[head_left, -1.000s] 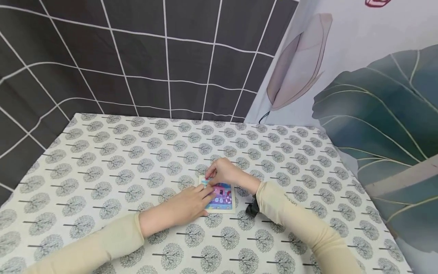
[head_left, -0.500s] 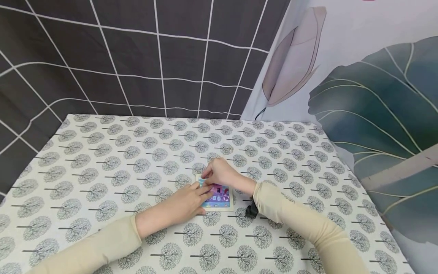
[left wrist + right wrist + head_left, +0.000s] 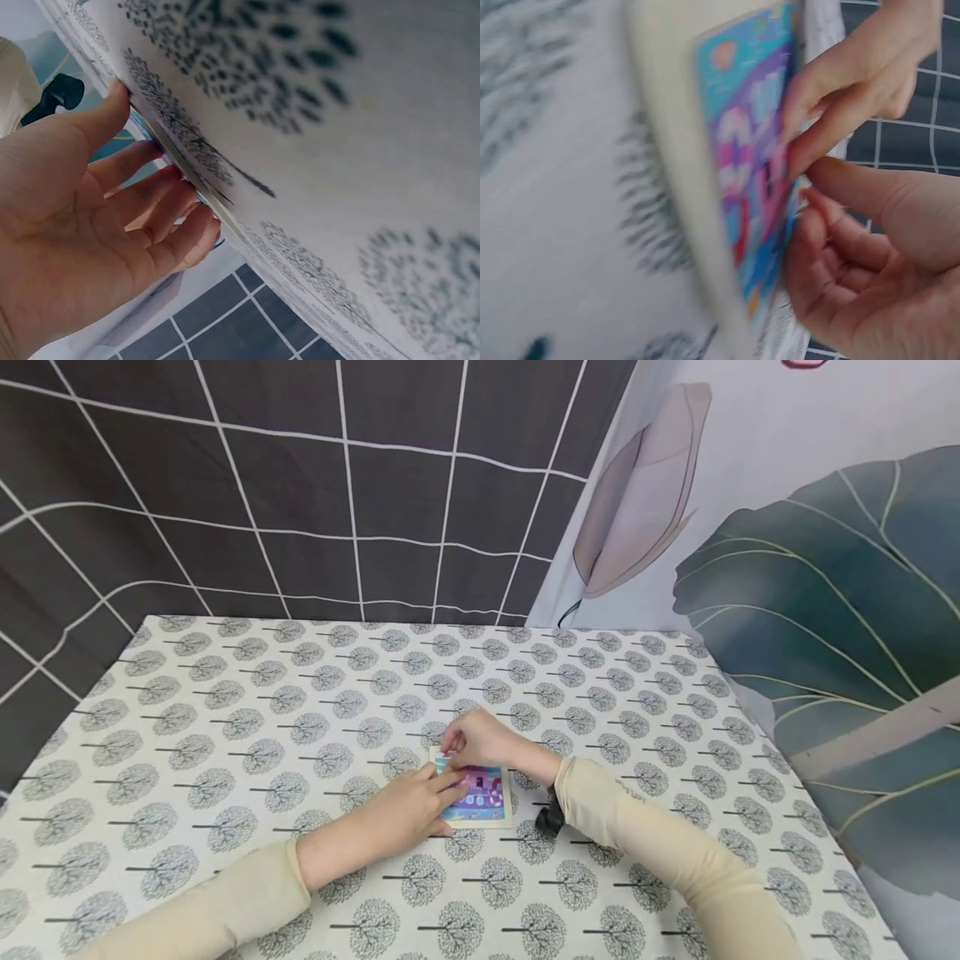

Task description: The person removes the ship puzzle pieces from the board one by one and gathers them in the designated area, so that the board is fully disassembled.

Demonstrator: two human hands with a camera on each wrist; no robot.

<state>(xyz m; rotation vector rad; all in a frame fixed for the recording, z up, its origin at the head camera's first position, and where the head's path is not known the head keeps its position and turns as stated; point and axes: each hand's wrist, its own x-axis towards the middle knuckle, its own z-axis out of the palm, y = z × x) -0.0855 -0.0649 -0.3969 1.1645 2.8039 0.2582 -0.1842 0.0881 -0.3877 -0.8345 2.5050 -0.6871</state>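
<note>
A small card with a cream border lies on the table, bearing a bright blue, purple and pink picture. My left hand rests its extended fingers on the card's left part; in the left wrist view its thumb lies at the card's near edge. At the far left corner of the picture is my right hand, fingers curled, thumb and forefinger pinching at the surface. From the right wrist view, the right thumb meets the picture beside the left fingers; I cannot tell what exactly is pinched.
A white cloth with grey tree prints covers the table. Behind it hangs a dark curtain with white grid lines, and to the right a light hanging with large leaves. A black device sits at the right wrist.
The view has shifted slightly. Both hands stay at the card, and the right fingertips have moved only a little at its far left corner.
</note>
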